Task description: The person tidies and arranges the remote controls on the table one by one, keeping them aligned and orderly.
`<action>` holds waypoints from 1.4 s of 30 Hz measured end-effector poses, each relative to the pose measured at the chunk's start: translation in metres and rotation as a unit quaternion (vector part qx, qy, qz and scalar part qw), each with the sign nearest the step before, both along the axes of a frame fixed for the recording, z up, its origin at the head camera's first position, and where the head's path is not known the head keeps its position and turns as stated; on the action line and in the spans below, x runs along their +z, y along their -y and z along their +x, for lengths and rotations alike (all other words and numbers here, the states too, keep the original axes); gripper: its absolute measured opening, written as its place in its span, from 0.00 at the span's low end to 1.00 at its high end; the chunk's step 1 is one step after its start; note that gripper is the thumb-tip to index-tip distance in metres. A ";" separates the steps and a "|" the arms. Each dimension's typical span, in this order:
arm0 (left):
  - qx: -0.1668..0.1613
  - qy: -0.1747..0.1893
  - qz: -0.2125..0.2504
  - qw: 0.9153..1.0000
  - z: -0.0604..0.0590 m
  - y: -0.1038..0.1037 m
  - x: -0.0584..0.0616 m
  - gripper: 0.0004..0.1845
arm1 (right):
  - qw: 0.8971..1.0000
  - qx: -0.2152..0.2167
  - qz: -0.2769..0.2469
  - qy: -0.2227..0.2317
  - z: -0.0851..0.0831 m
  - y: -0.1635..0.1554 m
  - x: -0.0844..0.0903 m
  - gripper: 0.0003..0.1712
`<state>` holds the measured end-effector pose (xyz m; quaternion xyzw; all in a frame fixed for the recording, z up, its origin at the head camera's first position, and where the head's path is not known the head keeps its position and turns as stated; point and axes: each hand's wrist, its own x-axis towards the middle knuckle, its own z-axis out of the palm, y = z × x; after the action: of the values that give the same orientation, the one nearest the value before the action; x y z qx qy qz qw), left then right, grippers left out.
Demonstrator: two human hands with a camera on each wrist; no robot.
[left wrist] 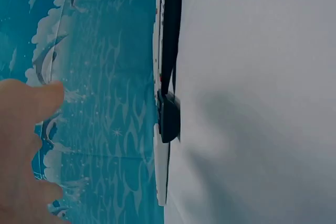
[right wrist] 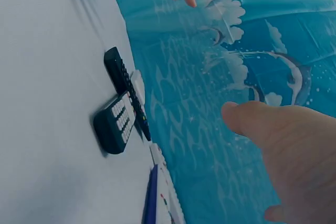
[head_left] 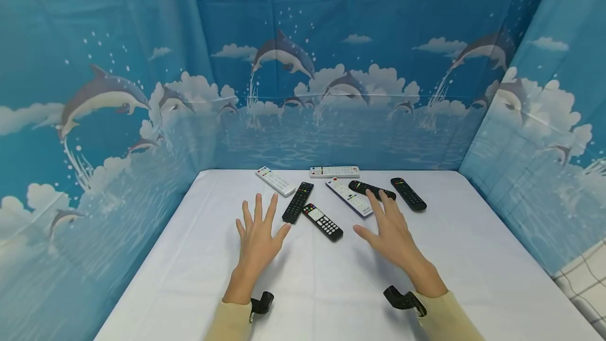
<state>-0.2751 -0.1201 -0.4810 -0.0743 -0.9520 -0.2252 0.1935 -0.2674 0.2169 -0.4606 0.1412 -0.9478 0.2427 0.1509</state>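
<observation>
Several remote controls lie on a white-covered table. My left hand (head_left: 258,243) is held over the table with fingers spread, holding nothing. Nearest to it are a long black remote (head_left: 298,202) and a black remote with white keys (head_left: 323,222). My right hand (head_left: 393,236), also spread and holding nothing, hovers at the right; its fingertips overlap a black remote (head_left: 364,188) in the head view. Left of those fingers is a white remote with a dark blue edge (head_left: 349,197). In the right wrist view, the white-keyed remote (right wrist: 116,124) lies against the long black one (right wrist: 123,77).
A white remote (head_left: 275,181) lies at the back left and another white remote (head_left: 334,172) along the back edge. One more black remote (head_left: 408,194) is at the right. A dolphin-print curtain (head_left: 331,136) encloses the table's back and sides.
</observation>
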 end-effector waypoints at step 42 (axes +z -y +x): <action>-0.046 0.350 0.713 0.606 -0.038 -0.073 0.003 0.34 | 0.817 0.029 -0.411 0.403 -0.074 0.064 -0.022 0.33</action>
<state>-0.3129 -0.0472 -0.4785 0.1282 -0.4803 -0.8501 -0.1739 -0.3412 0.1529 -0.4826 -0.0170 -0.7317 0.6491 -0.2075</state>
